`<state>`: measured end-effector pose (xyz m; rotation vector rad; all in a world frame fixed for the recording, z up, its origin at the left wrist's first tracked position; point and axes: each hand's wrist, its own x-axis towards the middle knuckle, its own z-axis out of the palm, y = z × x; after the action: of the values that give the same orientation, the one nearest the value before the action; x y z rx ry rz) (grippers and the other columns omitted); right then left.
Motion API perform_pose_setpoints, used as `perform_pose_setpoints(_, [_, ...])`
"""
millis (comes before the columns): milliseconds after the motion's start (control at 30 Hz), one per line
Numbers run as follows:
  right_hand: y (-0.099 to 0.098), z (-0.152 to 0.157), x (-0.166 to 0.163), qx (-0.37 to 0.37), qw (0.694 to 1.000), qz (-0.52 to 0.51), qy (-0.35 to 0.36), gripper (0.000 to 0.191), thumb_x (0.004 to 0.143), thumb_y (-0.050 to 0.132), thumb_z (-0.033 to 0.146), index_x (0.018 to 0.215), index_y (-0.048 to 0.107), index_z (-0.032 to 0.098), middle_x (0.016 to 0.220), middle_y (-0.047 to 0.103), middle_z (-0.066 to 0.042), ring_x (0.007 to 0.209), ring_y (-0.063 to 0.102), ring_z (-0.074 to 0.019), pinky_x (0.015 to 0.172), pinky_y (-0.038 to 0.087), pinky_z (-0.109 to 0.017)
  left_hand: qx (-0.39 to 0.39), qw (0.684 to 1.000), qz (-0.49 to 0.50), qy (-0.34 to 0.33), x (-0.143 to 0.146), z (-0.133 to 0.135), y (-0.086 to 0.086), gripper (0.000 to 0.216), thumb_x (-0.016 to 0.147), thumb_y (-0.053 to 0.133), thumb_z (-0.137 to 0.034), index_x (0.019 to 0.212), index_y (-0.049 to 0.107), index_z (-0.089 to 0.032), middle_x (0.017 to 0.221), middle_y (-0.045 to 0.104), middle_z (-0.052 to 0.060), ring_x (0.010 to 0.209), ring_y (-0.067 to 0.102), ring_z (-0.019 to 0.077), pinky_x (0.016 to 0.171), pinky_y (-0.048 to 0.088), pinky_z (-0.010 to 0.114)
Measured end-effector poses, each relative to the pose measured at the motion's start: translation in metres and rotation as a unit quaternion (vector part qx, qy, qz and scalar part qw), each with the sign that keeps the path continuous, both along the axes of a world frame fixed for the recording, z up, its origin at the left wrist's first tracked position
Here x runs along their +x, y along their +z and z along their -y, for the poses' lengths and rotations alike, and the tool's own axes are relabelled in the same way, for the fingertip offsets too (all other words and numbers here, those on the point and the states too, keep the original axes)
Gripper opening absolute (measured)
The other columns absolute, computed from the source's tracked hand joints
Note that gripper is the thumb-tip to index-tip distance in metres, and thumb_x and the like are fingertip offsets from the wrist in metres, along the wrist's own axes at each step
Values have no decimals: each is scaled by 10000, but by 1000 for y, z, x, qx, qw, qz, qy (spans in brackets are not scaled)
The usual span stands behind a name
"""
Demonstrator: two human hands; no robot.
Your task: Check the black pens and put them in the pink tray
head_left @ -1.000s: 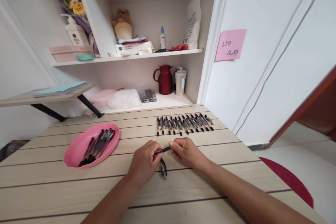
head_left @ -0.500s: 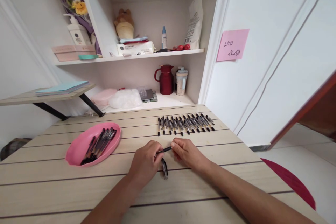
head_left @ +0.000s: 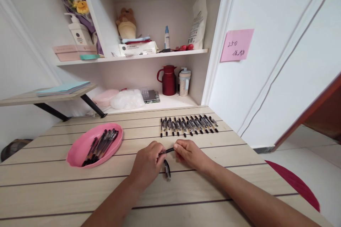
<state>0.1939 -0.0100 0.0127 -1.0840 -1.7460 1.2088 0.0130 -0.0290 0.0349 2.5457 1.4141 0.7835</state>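
A dark pen (head_left: 169, 150) without its cap spans the gap between my two hands, just above the table. My left hand (head_left: 149, 161) is closed round one end of it, and my fingers cover that part. At the other end my right hand (head_left: 188, 153) pinches the tip between thumb and forefinger. Below the pen, beside my left fingers, a black pen cap with a clear end (head_left: 167, 171) lies on the table. Farther back, a row of pen parts and caps (head_left: 189, 125) is laid out side by side.
To the left, a pink dish (head_left: 73, 150) holds several pens (head_left: 100, 147). Behind it a small raised shelf (head_left: 87, 100) stands on black legs. A white shelf unit along the back holds a red jug (head_left: 169, 81) and a cup (head_left: 184, 82). A red stool seat (head_left: 295, 184) is at right.
Both hands keep their hold on the pen, with hardly any movement. The view has shifted very slightly.
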Motion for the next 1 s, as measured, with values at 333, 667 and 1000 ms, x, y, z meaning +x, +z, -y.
perform_pose_setpoints(333, [-5, 0, -2, -2, 999, -46, 7, 257, 790, 449, 393, 658, 456, 173, 534, 444, 46, 481, 454, -78, 511, 374, -210, 7, 1000, 1, 10, -1, -1, -3, 83, 751, 454, -163, 755, 528, -201, 769, 571, 6, 691, 518, 132, 601, 364, 235])
perform_pose_setpoints(667, [-10, 0, -5, 45, 994, 18, -97, 211, 731, 515, 312, 905, 500, 193, 707, 523, 18, 483, 410, -71, 462, 330, -197, -10, 997, 24, 76, -13, -10, 5, 54, 724, 489, -173, 738, 533, -203, 755, 583, -3, 702, 526, 135, 604, 359, 245])
perform_pose_setpoints(1000, [-5, 4, -8, 112, 991, 44, -67, 52, 732, 495, 221, 749, 532, 188, 655, 510, 13, 574, 449, -101, 554, 365, -218, -44, 999, 22, 11, -8, -6, 4, 89, 705, 480, -150, 733, 544, -206, 744, 583, 3, 690, 519, 141, 598, 361, 247])
